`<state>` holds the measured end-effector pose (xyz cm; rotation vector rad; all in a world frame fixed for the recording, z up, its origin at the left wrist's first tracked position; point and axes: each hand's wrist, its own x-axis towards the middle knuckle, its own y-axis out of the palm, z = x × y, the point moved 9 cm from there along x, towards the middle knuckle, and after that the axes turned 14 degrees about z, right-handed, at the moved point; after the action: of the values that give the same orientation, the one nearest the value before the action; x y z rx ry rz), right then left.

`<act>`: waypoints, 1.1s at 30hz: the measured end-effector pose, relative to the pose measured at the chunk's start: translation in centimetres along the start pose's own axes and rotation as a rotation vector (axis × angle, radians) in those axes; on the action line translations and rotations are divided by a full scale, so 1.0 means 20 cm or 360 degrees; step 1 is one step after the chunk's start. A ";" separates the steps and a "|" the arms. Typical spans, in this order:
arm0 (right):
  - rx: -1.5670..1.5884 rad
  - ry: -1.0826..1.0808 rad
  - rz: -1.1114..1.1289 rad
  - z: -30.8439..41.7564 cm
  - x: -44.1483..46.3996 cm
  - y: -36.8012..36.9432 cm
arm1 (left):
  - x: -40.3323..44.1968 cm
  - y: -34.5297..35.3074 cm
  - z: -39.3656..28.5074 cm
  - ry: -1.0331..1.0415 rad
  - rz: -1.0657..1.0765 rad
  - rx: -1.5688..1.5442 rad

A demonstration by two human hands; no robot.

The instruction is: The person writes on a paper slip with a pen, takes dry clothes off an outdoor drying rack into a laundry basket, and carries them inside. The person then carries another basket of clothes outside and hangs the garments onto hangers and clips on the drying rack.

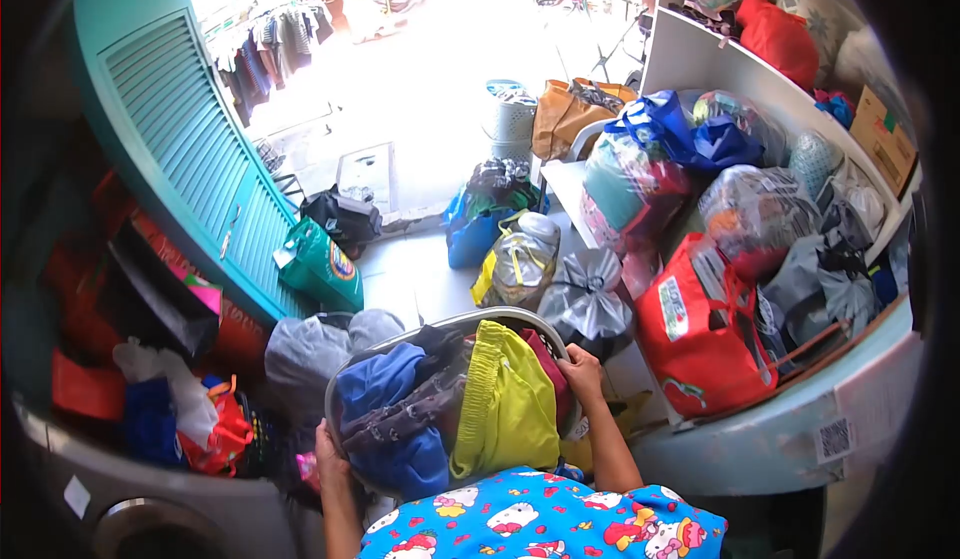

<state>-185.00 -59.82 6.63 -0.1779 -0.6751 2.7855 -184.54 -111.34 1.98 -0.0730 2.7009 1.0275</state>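
Plainly, the left hand (332, 451) grips the near left edge of the laundry basket (490, 312), some fingers hidden; the basket lies between both hands, long axis slanting outward rightward, blue cloth (415, 462) left of yellow-green shorts (508, 399); the right hand (582, 373), farther forward, curls around the rim.

Harsh daylight floods in through the open doorway, washing out the paved ground (430, 89) outside. A teal louvred door (190, 124) stands along the left, beside pale floor tiles (392, 279). White shelving (682, 44) rises at right; a grey front-loading washing machine (225, 504) fills the shadowed lower-left corner.
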 end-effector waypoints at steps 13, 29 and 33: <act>-0.0076 0.0016 -0.0108 0.39 1.52 0.45 | 1.81 0.11 -0.52 -0.0010 -0.0054 0.0167; -0.0055 0.0108 -0.0109 0.92 3.60 0.79 | 3.94 0.32 -1.08 0.0139 -0.0217 0.0198; -0.0106 0.0109 -0.0179 1.07 4.05 0.95 | 4.37 0.62 -1.29 0.0045 0.0034 0.0189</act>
<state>-270.79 -62.05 12.12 -0.2401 -0.7378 2.6390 -276.30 -115.37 6.69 -0.0373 2.7874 0.8756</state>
